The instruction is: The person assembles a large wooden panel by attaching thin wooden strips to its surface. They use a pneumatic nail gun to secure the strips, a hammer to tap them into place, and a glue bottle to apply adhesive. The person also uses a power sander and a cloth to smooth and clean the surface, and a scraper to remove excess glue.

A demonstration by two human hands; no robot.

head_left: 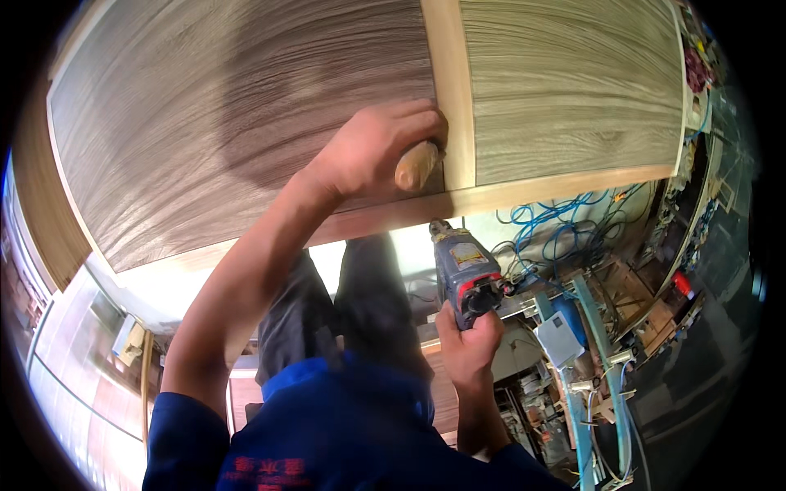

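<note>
My left hand (381, 143) is closed around a rounded wooden handle (417, 166). It rests over the panel's light wood divider strip, near the front edge. The far end of that handled tool is hidden by my fingers, so its kind does not show. Lower and to the right, my right hand (469, 344) grips a power drill (465, 260) with a dark body and a red band. The drill's nose points at the light wood front edge (508, 194) of the large panel, close to it; whether they touch I cannot tell.
The large wood-grain panel (565, 90) spans the far side, framed in pale wood. Blue cables (565, 225) lie tangled below it at right. A teal metal frame (583, 409) and cluttered tools stand at lower right. Pale panels (82, 385) lie at left.
</note>
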